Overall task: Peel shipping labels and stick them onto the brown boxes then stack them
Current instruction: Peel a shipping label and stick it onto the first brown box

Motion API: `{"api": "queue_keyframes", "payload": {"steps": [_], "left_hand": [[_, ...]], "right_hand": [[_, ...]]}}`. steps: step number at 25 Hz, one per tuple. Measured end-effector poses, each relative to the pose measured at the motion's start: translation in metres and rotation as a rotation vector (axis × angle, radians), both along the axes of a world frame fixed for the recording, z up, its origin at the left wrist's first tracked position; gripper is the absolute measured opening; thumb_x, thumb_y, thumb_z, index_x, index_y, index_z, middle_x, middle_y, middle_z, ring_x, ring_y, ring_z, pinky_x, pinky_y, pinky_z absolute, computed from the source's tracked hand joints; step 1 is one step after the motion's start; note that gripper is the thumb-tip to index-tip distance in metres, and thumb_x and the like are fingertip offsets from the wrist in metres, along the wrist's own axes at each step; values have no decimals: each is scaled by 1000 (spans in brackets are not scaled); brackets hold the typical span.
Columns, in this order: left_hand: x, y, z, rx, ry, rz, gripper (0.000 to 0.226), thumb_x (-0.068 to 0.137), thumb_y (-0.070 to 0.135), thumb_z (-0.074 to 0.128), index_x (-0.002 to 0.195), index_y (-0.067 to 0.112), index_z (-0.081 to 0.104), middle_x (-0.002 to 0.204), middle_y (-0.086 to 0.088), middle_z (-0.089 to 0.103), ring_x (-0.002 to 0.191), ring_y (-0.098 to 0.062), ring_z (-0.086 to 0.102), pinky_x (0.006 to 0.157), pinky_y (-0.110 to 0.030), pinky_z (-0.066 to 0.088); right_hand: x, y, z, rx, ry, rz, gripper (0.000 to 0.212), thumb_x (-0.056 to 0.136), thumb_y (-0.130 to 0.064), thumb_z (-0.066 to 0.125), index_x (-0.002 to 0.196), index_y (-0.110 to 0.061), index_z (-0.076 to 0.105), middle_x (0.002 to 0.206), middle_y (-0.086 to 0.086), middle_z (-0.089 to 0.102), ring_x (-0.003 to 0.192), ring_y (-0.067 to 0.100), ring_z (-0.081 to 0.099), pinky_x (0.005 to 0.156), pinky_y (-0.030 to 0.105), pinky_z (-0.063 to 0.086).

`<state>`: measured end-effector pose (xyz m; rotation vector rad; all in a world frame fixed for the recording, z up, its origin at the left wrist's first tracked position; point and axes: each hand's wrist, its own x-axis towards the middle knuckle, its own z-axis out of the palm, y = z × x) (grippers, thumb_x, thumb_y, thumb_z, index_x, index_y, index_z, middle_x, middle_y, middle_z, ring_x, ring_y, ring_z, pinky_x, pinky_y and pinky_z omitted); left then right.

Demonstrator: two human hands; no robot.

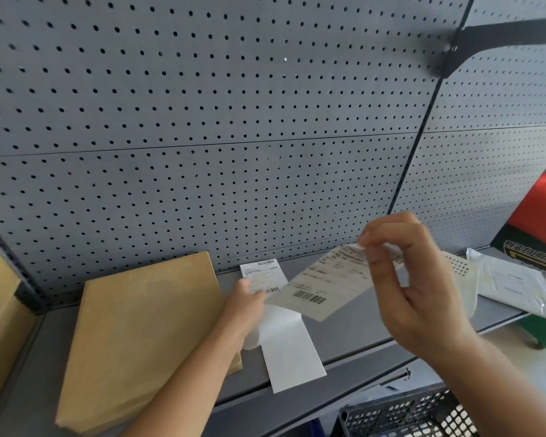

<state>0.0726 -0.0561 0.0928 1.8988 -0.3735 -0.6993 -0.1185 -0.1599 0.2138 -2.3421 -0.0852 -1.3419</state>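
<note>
Grey shelf (344,335): right hand (416,285) pinches label (325,285) top edge, left hand (245,305) holds backing strip (292,357); brown box (145,326) just left.

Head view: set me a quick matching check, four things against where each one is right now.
Things:
1 box
2 peeled label
3 backing strip
4 basket

Places:
a pinched by the right hand, in the air
b bottom right, off the shelf
c flat on the shelf, left
d held by the left hand, trailing on the shelf

Pairs: 1-c; 2-a; 3-d; 4-b
</note>
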Motion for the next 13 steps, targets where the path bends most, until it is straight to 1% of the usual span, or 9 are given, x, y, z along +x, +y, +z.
{"api": "queue_keyframes", "payload": {"steps": [1,2,3,5,7,8,10,11,13], "left_hand": [[0,8,6,-82,-16,18,25,104,22,53,128,15,58,127,-4,66,107,-16,62,92,-30,49],[-2,20,16,-201,-18,39,21,106,26,51,121,17,63,127,-4,68,111,-15,63,101,-32,48],[-3,32,28,-317,-11,51,24,107,31,49,113,16,68,120,-4,72,110,-15,66,105,-34,50],[-5,59,51,-494,-29,-2,41,105,42,44,110,14,74,110,-6,77,106,-17,72,101,-34,56],[-7,86,72,-553,-93,-160,56,96,54,42,114,13,75,109,-8,77,103,-19,72,94,-33,59],[-11,97,80,-531,-131,-244,59,91,60,45,115,15,75,108,-7,77,102,-20,72,92,-34,59],[-14,110,86,-419,-217,-303,49,85,65,61,111,27,77,105,0,78,100,-19,72,90,-40,59],[-13,115,86,-387,-248,-272,36,84,58,70,105,30,78,102,2,79,97,-19,73,88,-42,59],[-11,121,85,-413,-267,-150,8,88,35,75,93,31,79,94,1,80,90,-21,73,80,-41,61]], "right_hand": [[4,1,-2,11,34,22,13,96,-2,45,103,-11,50,97,-1,54,91,21,58,77,29,46],[9,2,-4,19,68,39,11,97,-4,46,103,-11,52,97,-5,54,91,18,58,77,26,46],[14,4,-5,26,107,49,9,99,-5,48,102,-11,53,96,-9,53,90,14,58,77,23,45],[26,8,-7,39,190,66,9,98,-6,49,101,-10,56,94,-12,55,89,10,58,76,22,47],[43,15,-10,59,254,95,10,98,-6,51,102,-13,58,95,-14,58,89,11,60,75,30,49],[51,19,-10,67,278,111,11,98,-7,52,102,-14,58,95,-14,59,90,11,60,75,32,50],[68,28,-10,74,313,151,12,97,-6,54,103,-15,60,96,-13,61,90,11,61,74,33,50],[78,35,-10,73,329,175,13,98,-6,55,104,-16,60,97,-12,62,90,10,62,75,32,50],[94,45,-10,54,362,204,15,97,-8,58,108,-18,61,101,-13,63,94,7,62,77,28,50]]}}
